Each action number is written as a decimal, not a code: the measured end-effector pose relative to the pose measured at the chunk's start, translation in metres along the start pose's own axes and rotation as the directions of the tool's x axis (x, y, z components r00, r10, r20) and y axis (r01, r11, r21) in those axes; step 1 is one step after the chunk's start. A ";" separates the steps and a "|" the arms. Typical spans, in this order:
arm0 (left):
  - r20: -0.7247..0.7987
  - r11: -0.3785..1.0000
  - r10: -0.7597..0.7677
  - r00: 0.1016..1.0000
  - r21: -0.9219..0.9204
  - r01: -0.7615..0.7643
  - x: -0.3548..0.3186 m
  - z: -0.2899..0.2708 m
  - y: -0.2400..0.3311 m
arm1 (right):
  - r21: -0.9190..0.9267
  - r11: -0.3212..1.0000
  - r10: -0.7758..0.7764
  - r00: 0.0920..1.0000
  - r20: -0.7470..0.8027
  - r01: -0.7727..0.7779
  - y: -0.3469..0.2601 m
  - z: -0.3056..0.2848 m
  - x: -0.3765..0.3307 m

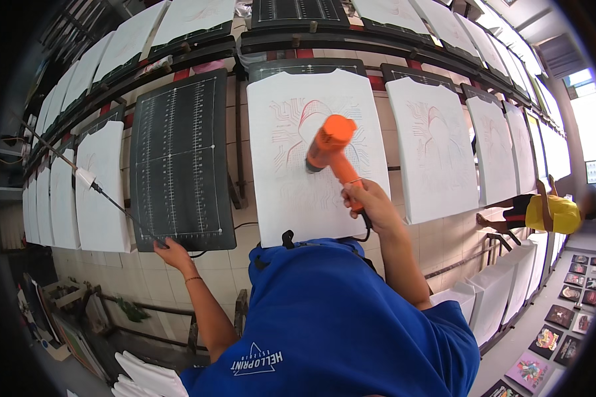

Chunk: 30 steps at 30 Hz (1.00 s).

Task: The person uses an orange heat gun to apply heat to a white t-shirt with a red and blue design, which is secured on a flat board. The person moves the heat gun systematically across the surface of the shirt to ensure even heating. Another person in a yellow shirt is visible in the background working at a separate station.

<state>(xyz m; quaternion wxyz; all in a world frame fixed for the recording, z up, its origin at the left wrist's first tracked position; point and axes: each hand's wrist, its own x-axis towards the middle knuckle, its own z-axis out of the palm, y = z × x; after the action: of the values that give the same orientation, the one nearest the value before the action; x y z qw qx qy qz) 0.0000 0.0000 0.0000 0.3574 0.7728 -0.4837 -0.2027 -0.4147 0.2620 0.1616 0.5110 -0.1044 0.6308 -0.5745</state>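
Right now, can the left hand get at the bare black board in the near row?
Looks like yes: the left hand is at the near edge of the black board, whose top is uncovered. Only a thin cable crosses its near-left corner.

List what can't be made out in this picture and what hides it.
In the head view:
Part of the faint red-and-blue line print on the white cloth shirt: behind the orange plastic hot-air gun.
Much of the gun's handle: wrapped by the right hand.
White folded cloth, lower left: cut off by the bottom edge.
Designs on the smallest dark rectangular prints, right: too small.
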 end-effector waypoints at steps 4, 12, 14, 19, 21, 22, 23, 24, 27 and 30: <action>-0.038 0.959 -0.271 0.962 -0.095 0.267 -0.017 0.006 -0.056 | -0.027 0.999 0.022 0.997 0.075 -0.020 0.000 0.004 -0.005; 0.001 0.798 -0.537 0.844 -0.325 0.508 -0.055 0.043 -0.045 | 0.006 0.999 -0.045 0.981 -0.189 0.047 0.005 -0.078 -0.027; 0.017 0.780 -0.546 0.838 -0.355 0.515 -0.061 0.051 -0.038 | 0.029 0.998 -0.055 0.970 -0.238 0.063 0.004 -0.097 -0.035; 0.007 0.751 -0.579 0.815 -0.384 0.537 -0.064 0.055 -0.018 | 0.041 0.997 -0.063 0.976 -0.208 0.073 0.000 -0.092 -0.041; 0.002 0.749 -0.590 0.807 -0.373 0.548 -0.066 0.052 -0.009 | -0.011 0.999 -0.051 0.986 -0.159 0.050 -0.004 -0.074 -0.039; 0.002 0.744 -0.593 0.805 -0.381 0.549 -0.069 0.052 -0.004 | -0.024 0.999 -0.038 0.994 -0.102 0.036 0.002 -0.070 -0.035; 0.003 0.739 -0.596 0.803 -0.390 0.550 -0.072 0.053 0.001 | -0.037 0.999 -0.024 0.999 -0.044 0.023 0.006 -0.064 -0.030; -0.009 0.745 -0.584 0.812 -0.403 0.532 -0.071 0.052 -0.001 | -0.058 0.998 -0.014 1.000 0.009 0.015 0.002 -0.049 -0.027; -0.026 0.751 -0.566 0.824 -0.429 0.502 -0.071 0.053 -0.005 | -0.056 0.998 0.021 0.982 0.187 -0.010 0.008 -0.027 -0.013; -0.027 0.748 -0.573 0.819 -0.426 0.509 -0.072 0.054 -0.002 | -0.078 0.997 0.023 0.977 0.212 -0.007 0.005 -0.017 -0.013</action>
<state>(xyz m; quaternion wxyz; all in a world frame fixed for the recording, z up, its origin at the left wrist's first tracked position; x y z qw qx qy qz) -0.0671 0.0457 -0.0399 0.4700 0.8031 -0.1570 -0.3310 -0.4201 0.2833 0.1612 0.5754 -0.1801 0.5950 -0.5315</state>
